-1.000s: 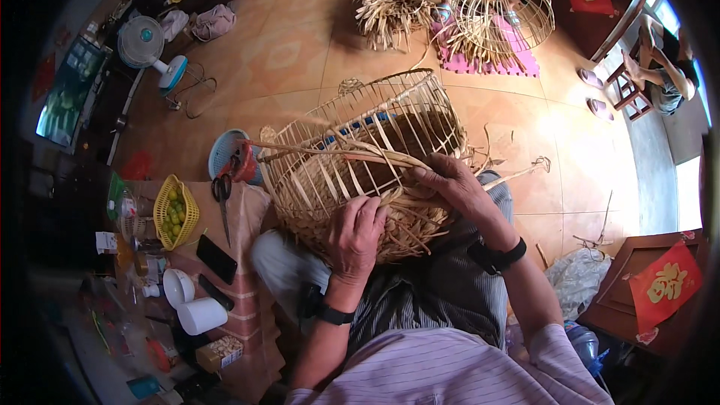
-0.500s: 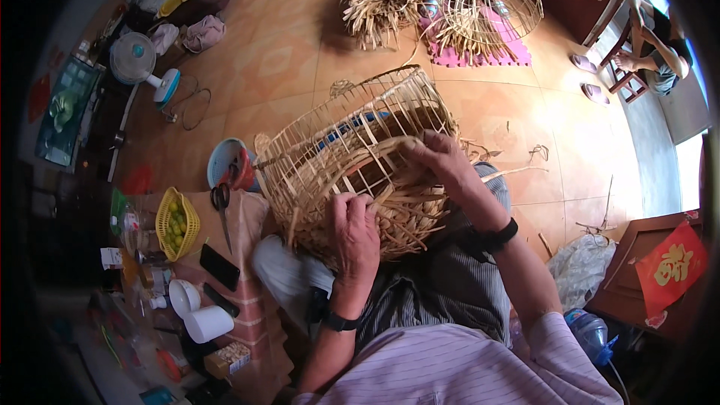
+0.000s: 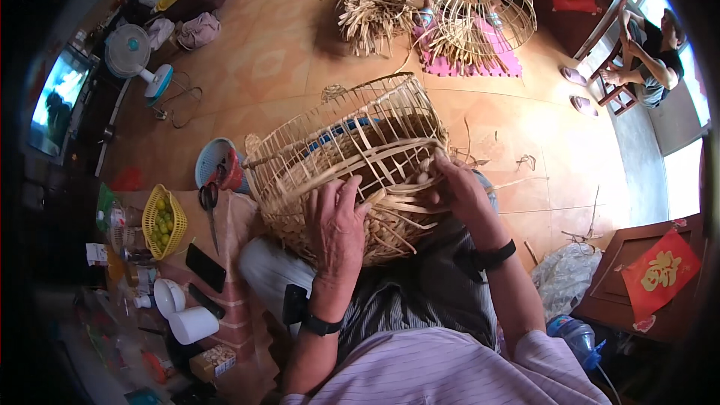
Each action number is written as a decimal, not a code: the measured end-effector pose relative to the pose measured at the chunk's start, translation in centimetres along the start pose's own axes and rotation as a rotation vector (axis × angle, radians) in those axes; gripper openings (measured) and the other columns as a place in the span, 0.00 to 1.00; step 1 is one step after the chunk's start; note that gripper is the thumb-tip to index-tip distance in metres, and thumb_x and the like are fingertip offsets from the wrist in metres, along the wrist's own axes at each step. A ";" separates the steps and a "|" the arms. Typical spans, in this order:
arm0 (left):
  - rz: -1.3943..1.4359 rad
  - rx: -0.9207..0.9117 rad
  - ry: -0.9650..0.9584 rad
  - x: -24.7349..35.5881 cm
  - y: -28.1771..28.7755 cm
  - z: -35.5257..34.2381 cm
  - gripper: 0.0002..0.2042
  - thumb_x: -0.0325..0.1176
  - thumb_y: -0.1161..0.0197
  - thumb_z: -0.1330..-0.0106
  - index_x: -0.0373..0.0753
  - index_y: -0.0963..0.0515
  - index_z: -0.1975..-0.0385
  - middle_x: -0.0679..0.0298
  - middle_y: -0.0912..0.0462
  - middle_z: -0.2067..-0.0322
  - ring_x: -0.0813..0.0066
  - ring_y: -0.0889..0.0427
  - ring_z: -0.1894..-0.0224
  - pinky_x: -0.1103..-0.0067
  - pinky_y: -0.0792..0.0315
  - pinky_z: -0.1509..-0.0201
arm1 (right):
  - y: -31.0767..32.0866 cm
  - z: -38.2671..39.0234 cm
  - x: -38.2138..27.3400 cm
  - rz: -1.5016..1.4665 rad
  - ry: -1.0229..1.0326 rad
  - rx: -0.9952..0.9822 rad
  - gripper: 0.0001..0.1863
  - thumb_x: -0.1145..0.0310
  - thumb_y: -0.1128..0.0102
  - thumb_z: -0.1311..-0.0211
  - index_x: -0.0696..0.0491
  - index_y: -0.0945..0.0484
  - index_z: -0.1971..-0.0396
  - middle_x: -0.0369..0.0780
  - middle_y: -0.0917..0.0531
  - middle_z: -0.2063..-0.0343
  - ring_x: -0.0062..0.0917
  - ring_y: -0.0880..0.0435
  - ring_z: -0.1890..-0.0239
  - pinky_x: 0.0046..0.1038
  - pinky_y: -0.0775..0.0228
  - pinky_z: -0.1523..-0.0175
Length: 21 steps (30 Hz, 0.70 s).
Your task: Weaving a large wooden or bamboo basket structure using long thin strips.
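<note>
A partly woven basket (image 3: 345,124) of pale cane ribs and dried plant strips rests tilted across my lap, its open ribs toward the far side. A long dried strip (image 3: 375,151) curves along the front of the ribs. My left hand (image 3: 337,221) is curled over this strip at the near left of the weave, its thumb on the near side. Near the basket's right end, my right hand (image 3: 459,189) pinches a strip between thumb and forefinger; its other fingers are partly hidden. Several loose strip ends (image 3: 397,229) stick out between my hands.
At my left, a cloth-covered table holds scissors (image 3: 210,214), a yellow fruit basket (image 3: 178,231), a phone (image 3: 205,268) and a white cup (image 3: 193,325). Beyond lie a strip bundle (image 3: 375,15) and another frame basket (image 3: 517,19) by a person. Another person (image 3: 649,60) sits at right.
My right hand has moved down toward the basket's right end, and the long strip now lies lower along the ribs. My left hand's fingers have shifted up over the strip. The view has shifted slightly.
</note>
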State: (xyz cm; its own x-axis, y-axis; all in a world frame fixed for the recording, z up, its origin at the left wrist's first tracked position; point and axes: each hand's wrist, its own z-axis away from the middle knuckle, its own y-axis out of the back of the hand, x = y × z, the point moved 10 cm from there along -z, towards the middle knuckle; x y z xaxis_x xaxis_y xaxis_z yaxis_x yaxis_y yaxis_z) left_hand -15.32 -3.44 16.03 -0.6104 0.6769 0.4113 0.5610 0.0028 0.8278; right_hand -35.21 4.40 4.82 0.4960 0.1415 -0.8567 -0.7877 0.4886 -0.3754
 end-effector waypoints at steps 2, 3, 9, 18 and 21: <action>0.038 -0.044 0.007 -0.5 -0.5 -0.1 0.24 0.28 0.24 0.44 0.41 0.19 0.45 0.57 0.20 0.52 0.54 0.21 0.48 0.62 0.28 0.41 | 0.7 -0.2 0.4 -0.167 -0.034 0.002 0.19 0.51 0.44 0.21 0.53 0.20 0.57 0.35 0.13 0.71 0.16 0.18 0.75 0.20 0.24 0.72; 0.072 -0.088 0.013 -0.7 -0.9 -0.2 0.22 0.27 0.26 0.42 0.39 0.19 0.46 0.55 0.19 0.52 0.53 0.20 0.47 0.62 0.26 0.42 | 0.8 -0.4 0.5 -0.164 -0.035 0.004 0.19 0.51 0.44 0.21 0.53 0.20 0.57 0.35 0.13 0.71 0.16 0.18 0.75 0.20 0.24 0.72; 0.266 -0.370 0.123 -1.9 -2.6 -2.6 0.13 0.29 0.31 0.34 0.38 0.19 0.50 0.50 0.12 0.62 0.47 0.13 0.61 0.64 0.21 0.54 | -1.2 -1.8 -4.8 0.537 0.420 0.102 0.22 0.50 0.37 0.27 0.57 0.19 0.61 0.38 0.15 0.78 0.28 0.15 0.78 0.31 0.24 0.70; 0.346 -0.441 0.064 -1.6 -4.7 -2.5 0.12 0.36 0.39 0.25 0.32 0.23 0.64 0.42 0.23 0.72 0.38 0.22 0.67 0.60 0.28 0.64 | -2.5 -3.2 -4.3 1.004 0.347 0.080 0.26 0.46 0.34 0.31 0.58 0.15 0.73 0.46 0.18 0.83 0.42 0.16 0.77 0.41 0.25 0.67; 0.318 -0.470 0.022 -2.1 -4.4 -2.8 0.11 0.37 0.37 0.27 0.33 0.19 0.63 0.44 0.21 0.73 0.42 0.20 0.69 0.63 0.27 0.64 | -3.1 -2.7 -3.8 0.980 0.183 0.075 0.25 0.47 0.35 0.30 0.57 0.14 0.72 0.44 0.18 0.84 0.41 0.15 0.78 0.40 0.25 0.67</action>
State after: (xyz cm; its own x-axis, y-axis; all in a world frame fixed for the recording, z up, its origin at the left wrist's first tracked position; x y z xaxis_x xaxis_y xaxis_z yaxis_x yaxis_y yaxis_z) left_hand -18.04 -6.93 12.55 -0.4663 0.5755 0.6718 0.4131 -0.5298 0.7407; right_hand -35.66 0.00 8.27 -0.4289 0.3788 -0.8201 -0.7908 0.2814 0.5436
